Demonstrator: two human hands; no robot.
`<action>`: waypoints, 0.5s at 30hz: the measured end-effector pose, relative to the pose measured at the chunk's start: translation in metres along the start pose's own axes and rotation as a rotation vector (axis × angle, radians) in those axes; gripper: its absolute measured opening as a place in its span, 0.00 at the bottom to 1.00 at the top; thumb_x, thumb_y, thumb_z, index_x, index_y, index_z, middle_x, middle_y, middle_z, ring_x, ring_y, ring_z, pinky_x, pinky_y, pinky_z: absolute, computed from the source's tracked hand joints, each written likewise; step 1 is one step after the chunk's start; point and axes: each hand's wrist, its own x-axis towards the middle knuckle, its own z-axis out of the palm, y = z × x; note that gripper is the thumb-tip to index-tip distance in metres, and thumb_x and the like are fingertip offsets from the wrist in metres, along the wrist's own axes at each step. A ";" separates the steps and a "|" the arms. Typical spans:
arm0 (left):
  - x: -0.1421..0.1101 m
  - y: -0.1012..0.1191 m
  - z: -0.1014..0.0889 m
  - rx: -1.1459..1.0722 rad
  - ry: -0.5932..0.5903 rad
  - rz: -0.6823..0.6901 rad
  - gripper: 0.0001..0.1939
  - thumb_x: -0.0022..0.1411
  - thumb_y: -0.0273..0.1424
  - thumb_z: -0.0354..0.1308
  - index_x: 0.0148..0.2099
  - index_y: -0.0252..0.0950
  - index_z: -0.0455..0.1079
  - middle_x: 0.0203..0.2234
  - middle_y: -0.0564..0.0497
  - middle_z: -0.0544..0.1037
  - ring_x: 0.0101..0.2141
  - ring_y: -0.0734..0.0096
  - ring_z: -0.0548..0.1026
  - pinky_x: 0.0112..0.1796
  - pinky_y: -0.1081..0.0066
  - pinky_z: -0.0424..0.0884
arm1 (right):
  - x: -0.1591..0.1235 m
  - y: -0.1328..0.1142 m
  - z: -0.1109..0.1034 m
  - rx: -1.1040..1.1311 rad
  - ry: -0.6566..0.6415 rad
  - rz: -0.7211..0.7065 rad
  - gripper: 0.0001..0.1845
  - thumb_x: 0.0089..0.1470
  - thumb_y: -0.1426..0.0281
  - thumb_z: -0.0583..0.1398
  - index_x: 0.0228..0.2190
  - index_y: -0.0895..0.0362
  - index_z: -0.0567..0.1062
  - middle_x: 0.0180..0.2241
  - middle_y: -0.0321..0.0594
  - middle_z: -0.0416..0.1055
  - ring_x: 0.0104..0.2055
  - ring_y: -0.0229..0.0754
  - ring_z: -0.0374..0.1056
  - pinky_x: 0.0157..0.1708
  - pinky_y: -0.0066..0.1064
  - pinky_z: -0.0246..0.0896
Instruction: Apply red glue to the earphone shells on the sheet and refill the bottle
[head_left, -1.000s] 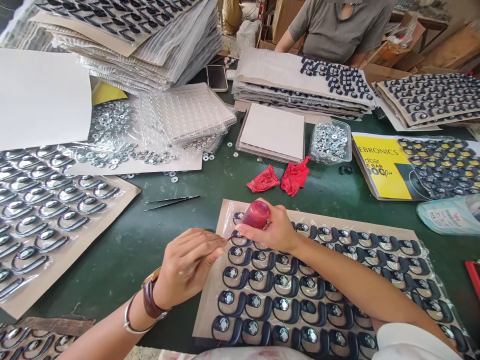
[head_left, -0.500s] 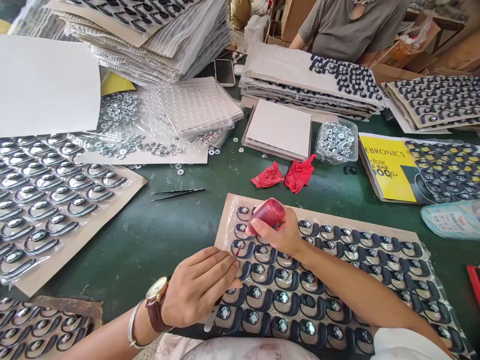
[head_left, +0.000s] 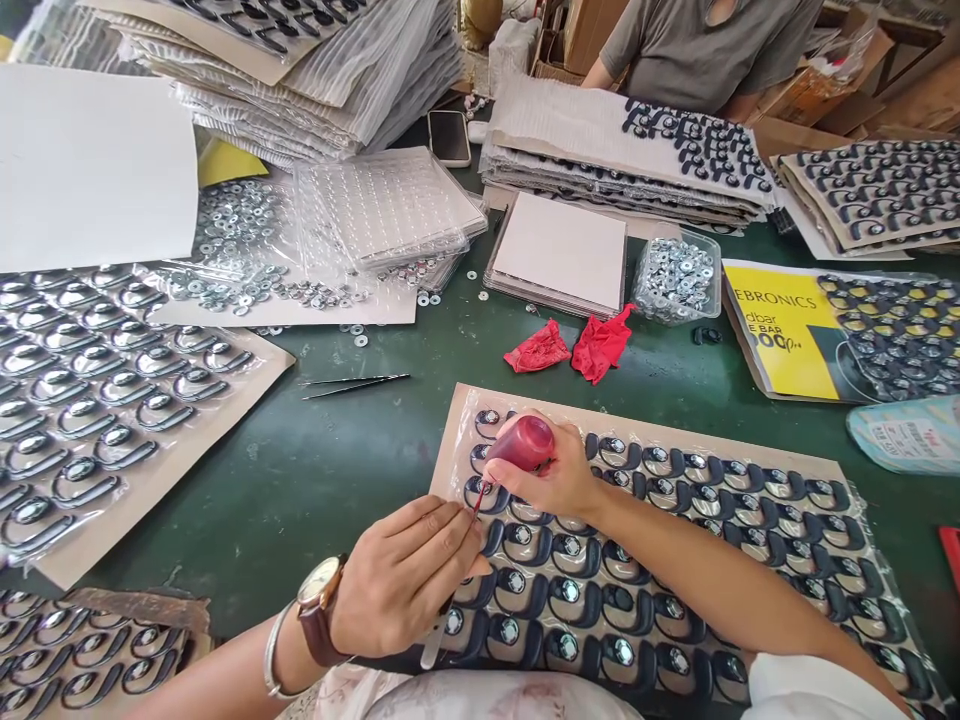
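Observation:
My right hand [head_left: 559, 475] is wrapped round a red squeeze bottle [head_left: 529, 443], tipped so that its thin nozzle points down and left. The nozzle is over a sheet [head_left: 447, 450] carrying rows of dark curved pieces [head_left: 574, 592], each with a shiny round centre. Beside the nozzle tip is my left hand [head_left: 409, 575], back upward and fingers pressed together over the sheet's left edge. A slim pale metal end [head_left: 433, 648] sticks out below that hand; whatever the fingers hold is hidden. The left wrist wears a watch [head_left: 319, 590] and a bangle.
Tweezers [head_left: 356, 384] lie left of the sheet. Behind it are crumpled red scraps [head_left: 536, 346], a clear tub of washers [head_left: 677, 278] and stacked white cards [head_left: 562, 250]. More sheets of pieces [head_left: 90, 385] lie at left. Across the table sits a person in a grey top [head_left: 694, 55].
My right hand has lowered the bottle slightly, tilting it so its nozzle tip comes closer to my left fingers. My left hand has shifted a little to the right.

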 end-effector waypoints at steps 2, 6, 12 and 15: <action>0.001 0.000 0.000 0.001 0.001 0.002 0.09 0.65 0.27 0.60 0.44 0.26 0.75 0.36 0.45 0.83 0.38 0.63 0.81 0.43 0.63 0.76 | 0.000 -0.001 -0.001 -0.028 0.012 0.012 0.14 0.51 0.57 0.66 0.31 0.54 0.75 0.21 0.35 0.73 0.22 0.39 0.70 0.26 0.30 0.68; 0.000 0.000 0.001 0.007 0.003 0.002 0.09 0.65 0.27 0.60 0.44 0.26 0.75 0.36 0.45 0.82 0.39 0.64 0.81 0.43 0.64 0.77 | 0.000 -0.001 -0.002 -0.051 0.021 0.023 0.13 0.52 0.58 0.66 0.31 0.54 0.75 0.19 0.34 0.72 0.21 0.39 0.69 0.26 0.30 0.68; -0.004 0.000 0.002 0.007 0.011 -0.003 0.09 0.64 0.27 0.61 0.44 0.27 0.75 0.37 0.45 0.82 0.40 0.64 0.81 0.45 0.64 0.76 | 0.001 -0.001 -0.004 -0.062 0.045 0.000 0.12 0.51 0.58 0.66 0.30 0.54 0.75 0.20 0.34 0.73 0.21 0.39 0.69 0.26 0.29 0.68; -0.004 -0.001 0.002 -0.004 0.021 -0.002 0.09 0.64 0.27 0.61 0.44 0.26 0.75 0.37 0.45 0.82 0.40 0.64 0.81 0.46 0.64 0.76 | 0.001 -0.001 -0.005 -0.064 0.041 0.017 0.12 0.52 0.58 0.65 0.29 0.54 0.74 0.20 0.34 0.72 0.21 0.38 0.69 0.26 0.29 0.68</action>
